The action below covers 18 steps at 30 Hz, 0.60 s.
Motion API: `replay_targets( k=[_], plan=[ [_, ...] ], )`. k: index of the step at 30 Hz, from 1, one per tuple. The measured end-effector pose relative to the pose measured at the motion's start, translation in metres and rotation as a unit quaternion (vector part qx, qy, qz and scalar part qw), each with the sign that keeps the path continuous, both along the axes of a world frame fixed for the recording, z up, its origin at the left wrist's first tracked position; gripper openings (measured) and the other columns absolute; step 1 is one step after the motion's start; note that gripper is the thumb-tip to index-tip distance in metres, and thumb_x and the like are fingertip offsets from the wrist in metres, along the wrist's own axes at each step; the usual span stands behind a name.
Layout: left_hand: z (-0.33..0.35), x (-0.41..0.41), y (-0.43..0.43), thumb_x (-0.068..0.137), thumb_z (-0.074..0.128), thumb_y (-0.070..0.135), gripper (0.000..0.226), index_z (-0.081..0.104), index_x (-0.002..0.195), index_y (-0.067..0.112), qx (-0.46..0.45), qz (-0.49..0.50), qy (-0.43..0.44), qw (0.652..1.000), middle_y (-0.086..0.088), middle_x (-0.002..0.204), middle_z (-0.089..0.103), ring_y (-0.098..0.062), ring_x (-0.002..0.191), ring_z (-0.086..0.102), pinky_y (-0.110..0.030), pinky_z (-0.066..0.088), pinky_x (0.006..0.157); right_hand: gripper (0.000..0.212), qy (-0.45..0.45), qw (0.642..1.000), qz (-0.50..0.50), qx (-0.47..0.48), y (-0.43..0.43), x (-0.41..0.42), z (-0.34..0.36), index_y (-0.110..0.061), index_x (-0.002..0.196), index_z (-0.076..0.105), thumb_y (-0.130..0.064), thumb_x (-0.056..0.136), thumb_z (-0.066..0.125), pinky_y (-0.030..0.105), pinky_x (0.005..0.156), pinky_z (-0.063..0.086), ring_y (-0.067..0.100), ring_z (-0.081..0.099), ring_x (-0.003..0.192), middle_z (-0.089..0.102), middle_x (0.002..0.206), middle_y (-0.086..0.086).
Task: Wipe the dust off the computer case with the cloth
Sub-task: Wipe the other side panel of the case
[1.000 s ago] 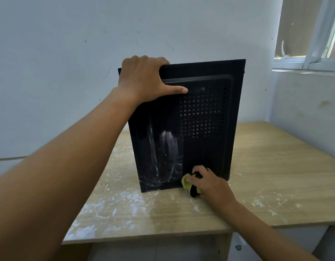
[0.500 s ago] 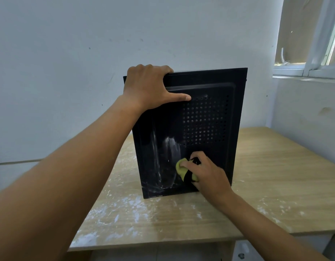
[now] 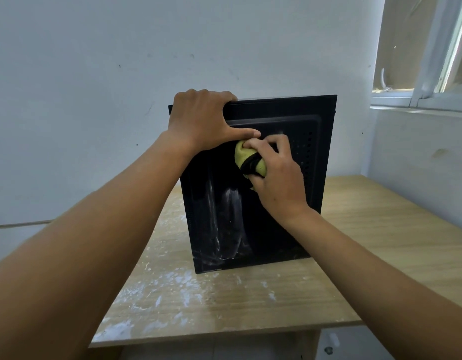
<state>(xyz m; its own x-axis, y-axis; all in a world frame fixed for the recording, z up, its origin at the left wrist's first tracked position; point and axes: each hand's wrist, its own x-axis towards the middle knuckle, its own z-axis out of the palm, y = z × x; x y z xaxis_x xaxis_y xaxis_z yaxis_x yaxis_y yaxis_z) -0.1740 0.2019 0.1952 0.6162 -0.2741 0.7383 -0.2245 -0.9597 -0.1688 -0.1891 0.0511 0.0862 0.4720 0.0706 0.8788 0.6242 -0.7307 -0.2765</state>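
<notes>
Step in hand: I am in the middle of wiping; the cloth (image 3: 250, 160) presses on the upper part of the side panel of the computer case (image 3: 281, 224).
Right hand: my right hand (image 3: 276, 178) is closed around the bunched yellow cloth, the fingers pushing it flat against the panel, just below the left thumb.
Left hand: my left hand (image 3: 202, 118) grips the top edge of the case at about 11 o'clock, fingers over the back, thumb lying on the front; it holds the case upright.
Case: it stands on its edge on the wooden table (image 3: 380, 229), near the wall (image 3: 120, 74), with vent holes at about 2 o'clock of the panel.
Dust left: pale streaks (image 3: 231, 219) show in the lower left of the panel, around 7 o'clock, and white powder lies on the table in front.
How far: I judge the right half looks mostly clean and the left lower part does not.
Next move: I think the cloth must go down toward 7 o'clock with firm pressure, while the left hand keeps the case from tipping back.
</notes>
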Motion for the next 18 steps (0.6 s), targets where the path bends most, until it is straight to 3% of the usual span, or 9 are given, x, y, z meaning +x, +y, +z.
replay_targets(
  k=[6, 10, 18],
  plan=[
    [0.0, 0.001, 0.001, 0.062, 0.049, 0.092, 0.091, 0.06, 0.128, 0.031, 0.003, -0.005, -0.003, 1.0, 0.0, 0.107, 0.071, -0.029, 0.101, 0.063, -0.032, 0.033, 0.077, 0.053, -0.009, 0.997, 0.001, -0.08, 0.002, -0.007, -0.028, -0.016, 0.114, 0.063, -0.014, 0.065, 0.084, 0.035, 0.056, 0.057, 0.024, 0.061, 0.078, 0.051, 0.115, 0.011],
    [0.001, 0.001, 0.002, 0.062, 0.05, 0.092, 0.09, 0.059, 0.129, 0.032, 0.002, -0.003, 0.005, 1.0, 0.002, 0.109, 0.07, -0.027, 0.103, 0.063, -0.032, 0.031, 0.078, 0.063, 0.023, 0.993, 0.004, -0.119, 0.003, -0.008, -0.069, -0.021, 0.111, 0.063, -0.011, 0.055, 0.09, 0.032, 0.045, 0.054, 0.02, 0.061, 0.076, 0.05, 0.113, 0.006],
    [0.001, 0.0, 0.001, 0.063, 0.051, 0.091, 0.089, 0.059, 0.129, 0.032, -0.003, -0.006, 0.007, 1.0, 0.001, 0.109, 0.07, -0.027, 0.104, 0.062, -0.031, 0.03, 0.079, 0.069, 0.103, 0.974, 0.008, -0.201, -0.006, -0.01, -0.126, -0.027, 0.106, 0.057, -0.008, 0.05, 0.092, 0.02, 0.039, 0.046, 0.016, 0.06, 0.073, 0.048, 0.11, 0.001]
  ],
)
